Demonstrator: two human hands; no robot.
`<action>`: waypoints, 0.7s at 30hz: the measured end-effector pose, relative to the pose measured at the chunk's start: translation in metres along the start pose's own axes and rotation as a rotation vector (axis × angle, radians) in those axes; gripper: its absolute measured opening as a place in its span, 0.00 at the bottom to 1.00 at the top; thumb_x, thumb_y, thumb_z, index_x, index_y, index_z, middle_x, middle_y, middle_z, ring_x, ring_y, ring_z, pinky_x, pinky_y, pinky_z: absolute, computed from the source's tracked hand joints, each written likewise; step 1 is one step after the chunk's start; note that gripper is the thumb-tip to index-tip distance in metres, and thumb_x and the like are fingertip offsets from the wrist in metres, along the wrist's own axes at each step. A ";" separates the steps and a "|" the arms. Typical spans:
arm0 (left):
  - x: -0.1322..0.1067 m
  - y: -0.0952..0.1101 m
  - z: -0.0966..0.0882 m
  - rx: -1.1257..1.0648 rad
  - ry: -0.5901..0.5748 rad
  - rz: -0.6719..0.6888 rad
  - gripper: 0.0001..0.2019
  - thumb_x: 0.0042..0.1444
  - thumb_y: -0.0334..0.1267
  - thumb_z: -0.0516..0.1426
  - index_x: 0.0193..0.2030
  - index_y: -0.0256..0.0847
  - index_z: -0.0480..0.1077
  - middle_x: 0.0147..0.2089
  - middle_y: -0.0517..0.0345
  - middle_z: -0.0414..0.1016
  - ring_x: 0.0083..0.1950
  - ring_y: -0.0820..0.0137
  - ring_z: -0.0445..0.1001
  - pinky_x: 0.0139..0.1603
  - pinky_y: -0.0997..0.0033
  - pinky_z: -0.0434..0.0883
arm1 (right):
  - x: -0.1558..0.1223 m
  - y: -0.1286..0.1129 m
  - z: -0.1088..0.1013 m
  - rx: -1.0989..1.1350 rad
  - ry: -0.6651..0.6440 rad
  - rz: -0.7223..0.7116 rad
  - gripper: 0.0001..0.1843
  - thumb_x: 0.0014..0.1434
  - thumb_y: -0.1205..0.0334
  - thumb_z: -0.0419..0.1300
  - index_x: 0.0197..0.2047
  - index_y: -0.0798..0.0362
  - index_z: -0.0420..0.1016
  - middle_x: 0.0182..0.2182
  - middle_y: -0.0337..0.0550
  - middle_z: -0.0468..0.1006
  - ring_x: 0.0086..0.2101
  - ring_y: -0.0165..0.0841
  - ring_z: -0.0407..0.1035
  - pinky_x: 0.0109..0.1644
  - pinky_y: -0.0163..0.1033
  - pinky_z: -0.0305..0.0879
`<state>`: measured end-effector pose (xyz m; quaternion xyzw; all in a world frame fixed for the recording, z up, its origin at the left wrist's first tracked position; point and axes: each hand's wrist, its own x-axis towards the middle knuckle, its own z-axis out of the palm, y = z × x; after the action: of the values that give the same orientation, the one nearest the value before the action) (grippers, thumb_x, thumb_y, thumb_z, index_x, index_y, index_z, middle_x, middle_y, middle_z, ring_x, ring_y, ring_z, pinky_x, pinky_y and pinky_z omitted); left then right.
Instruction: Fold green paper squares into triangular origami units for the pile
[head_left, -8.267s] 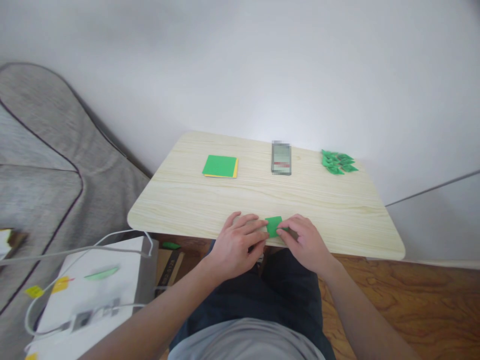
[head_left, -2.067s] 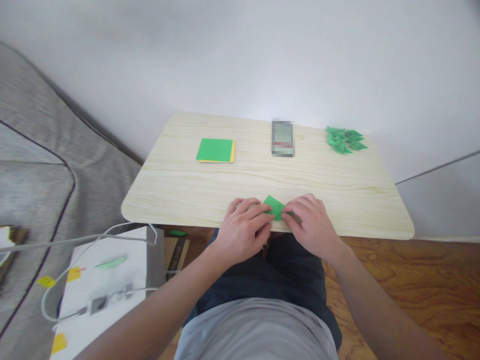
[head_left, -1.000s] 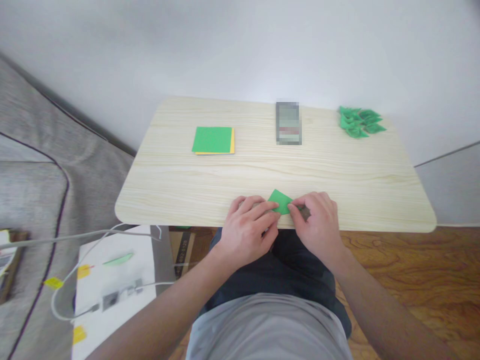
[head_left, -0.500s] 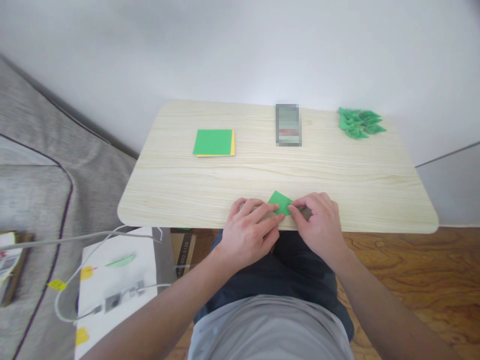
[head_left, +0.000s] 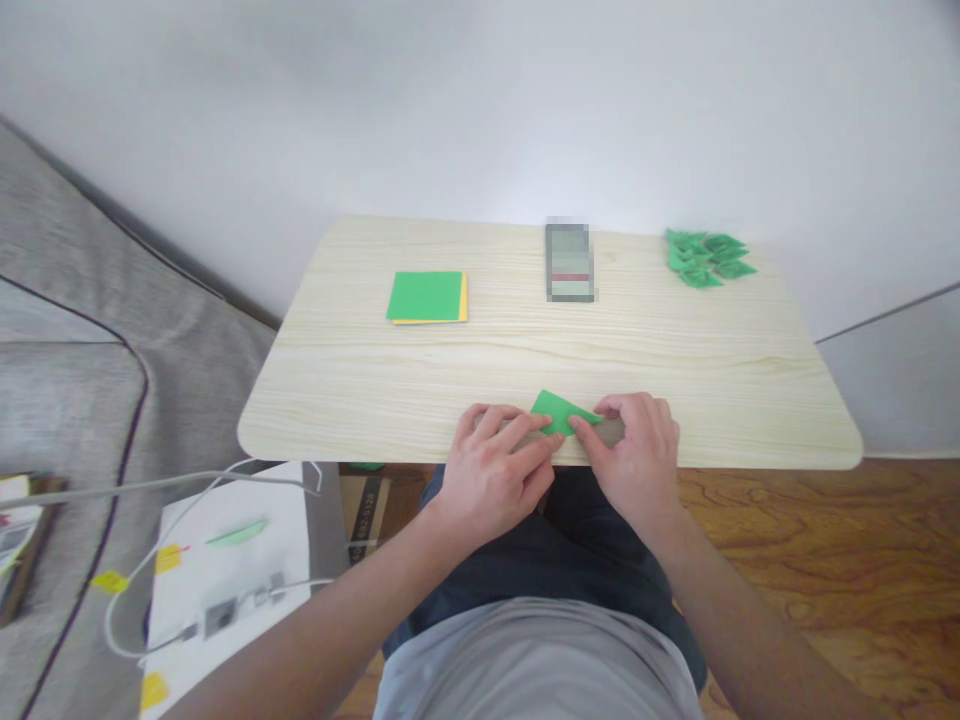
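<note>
A small folded piece of green paper (head_left: 556, 411) lies at the table's near edge, between my two hands. Its right end narrows to a point. My left hand (head_left: 499, 460) grips the paper's left side, its fingertips on top and its thumb out of sight. From the right, my right hand (head_left: 634, 450) is closed on the paper, the thumb on its surface and the index finger by the pointed end. My fingers cover parts of the paper's lower edge.
On the pale wooden table (head_left: 337, 380), a stack of green and yellow paper sheets (head_left: 425, 296) lies left. A blurred phone-like device (head_left: 570, 262) sits at the back, with several folded green paper pieces (head_left: 705, 260) at back right. Cables and a white surface (head_left: 277, 500) are lower left.
The paper's right part now looks narrower and more pointed. My right thumb has shifted slightly left and apart from the index finger. The view has tilted a little.
</note>
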<state>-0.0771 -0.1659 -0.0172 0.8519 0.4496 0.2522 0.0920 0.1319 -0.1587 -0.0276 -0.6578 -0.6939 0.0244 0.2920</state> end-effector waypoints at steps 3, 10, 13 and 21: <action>-0.001 0.002 0.000 0.004 0.002 -0.009 0.13 0.66 0.38 0.59 0.54 0.55 0.79 0.60 0.62 0.79 0.57 0.59 0.72 0.61 0.47 0.64 | 0.000 0.003 0.000 -0.009 0.013 0.006 0.15 0.63 0.46 0.66 0.40 0.48 0.72 0.38 0.43 0.78 0.43 0.43 0.67 0.46 0.46 0.55; -0.002 0.005 0.000 0.001 0.007 -0.033 0.11 0.67 0.39 0.58 0.52 0.53 0.79 0.60 0.62 0.79 0.57 0.58 0.72 0.62 0.45 0.63 | -0.001 0.013 -0.005 -0.035 0.017 0.010 0.15 0.63 0.45 0.66 0.40 0.48 0.72 0.38 0.42 0.79 0.43 0.43 0.66 0.46 0.45 0.54; -0.002 0.006 0.000 0.004 0.009 -0.037 0.12 0.67 0.38 0.58 0.52 0.54 0.79 0.59 0.62 0.79 0.57 0.59 0.72 0.63 0.45 0.63 | -0.002 0.017 -0.006 -0.019 0.006 0.004 0.14 0.64 0.46 0.65 0.39 0.48 0.73 0.38 0.42 0.79 0.43 0.43 0.66 0.46 0.45 0.55; -0.001 0.011 0.000 0.027 0.034 -0.051 0.12 0.65 0.37 0.60 0.52 0.52 0.79 0.59 0.59 0.80 0.59 0.57 0.72 0.64 0.44 0.62 | 0.000 0.008 -0.013 -0.007 -0.051 -0.017 0.09 0.68 0.54 0.61 0.36 0.47 0.74 0.35 0.43 0.78 0.41 0.42 0.66 0.45 0.46 0.54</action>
<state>-0.0696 -0.1734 -0.0135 0.8369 0.4760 0.2582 0.0794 0.1446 -0.1619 -0.0206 -0.6521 -0.7067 0.0364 0.2721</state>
